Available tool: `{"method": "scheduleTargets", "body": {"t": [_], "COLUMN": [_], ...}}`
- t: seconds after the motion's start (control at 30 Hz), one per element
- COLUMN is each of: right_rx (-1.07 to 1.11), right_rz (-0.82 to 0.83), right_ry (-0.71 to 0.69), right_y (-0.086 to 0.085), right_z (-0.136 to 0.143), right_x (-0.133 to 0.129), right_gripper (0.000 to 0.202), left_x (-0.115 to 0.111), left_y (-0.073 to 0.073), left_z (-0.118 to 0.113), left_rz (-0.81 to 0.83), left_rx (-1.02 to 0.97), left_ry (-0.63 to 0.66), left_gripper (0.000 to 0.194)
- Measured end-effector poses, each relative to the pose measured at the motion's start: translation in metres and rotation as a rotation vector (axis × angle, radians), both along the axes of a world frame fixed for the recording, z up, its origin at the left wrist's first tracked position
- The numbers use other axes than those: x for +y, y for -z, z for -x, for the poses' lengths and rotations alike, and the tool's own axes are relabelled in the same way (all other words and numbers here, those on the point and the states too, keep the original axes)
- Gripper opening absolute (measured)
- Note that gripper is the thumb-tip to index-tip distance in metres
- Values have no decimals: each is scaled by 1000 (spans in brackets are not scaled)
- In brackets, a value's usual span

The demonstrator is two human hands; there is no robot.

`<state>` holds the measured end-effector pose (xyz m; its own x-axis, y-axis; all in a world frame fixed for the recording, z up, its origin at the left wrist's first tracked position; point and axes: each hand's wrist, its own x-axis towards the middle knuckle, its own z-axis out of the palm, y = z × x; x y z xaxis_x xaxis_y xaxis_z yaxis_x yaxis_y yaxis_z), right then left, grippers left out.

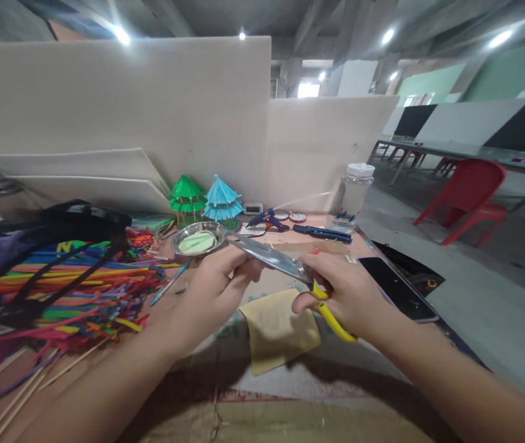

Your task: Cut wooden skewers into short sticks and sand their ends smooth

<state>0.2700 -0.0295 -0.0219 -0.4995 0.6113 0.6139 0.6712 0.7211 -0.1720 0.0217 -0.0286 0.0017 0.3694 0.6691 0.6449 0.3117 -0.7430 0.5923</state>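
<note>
My right hand point(350, 286) grips a pair of scissors point(274, 257), its thumb and fingers at the yellow handles. The metal blades look closed and point up and to the left. My left hand point(221, 280) is closed near the blade tips, with its fingers curled behind and below them. Whatever its fingertips pinch is hidden. Below both hands, a slightly curled sheet of yellowish paper point(281, 332) lies on the cardboard-covered table. Just beyond my left hand stands a metal bowl point(221, 234) with pale green pieces point(197, 242) in it.
Colourful pipe cleaners point(78, 277) and wooden sticks point(18, 400) lie left. Green point(186, 197) and blue point(221, 200) paper-roofed models, a glue gun point(265, 219), a dark blue tool point(322, 234) and a clear jar point(350, 197) stand behind. A phone point(396, 289) lies right, near the table edge.
</note>
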Motion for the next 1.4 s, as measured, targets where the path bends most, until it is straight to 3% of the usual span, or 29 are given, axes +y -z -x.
{"method": "scheduleTargets", "body": {"t": [0.13, 0.3, 0.43, 0.57, 0.87, 1.4], "right_rx": [158, 175, 139, 75, 30, 5], "right_rz": [56, 19, 58, 111, 110, 102], "right_ry": [39, 9, -25, -6, -14, -48], "right_y": [-9, -20, -15, -9, -5, -7], "right_z": [2, 3, 3, 2, 0, 1], "right_x": [1, 1, 2, 3, 5, 1], "right_gripper": [68, 77, 81, 86, 80, 70], "left_x": [2, 0, 0, 2, 2, 5], "left_y": [-2, -3, -2, -4, -2, -6], "left_z": [0, -1, 0, 5, 13, 18], "left_rz": [52, 40, 57, 7, -93, -177], "left_rx": [-54, -90, -174, -100, -3, 117], "left_ry": [66, 76, 73, 29, -15, 51], "left_gripper": [16, 13, 13, 17, 19, 25]}}
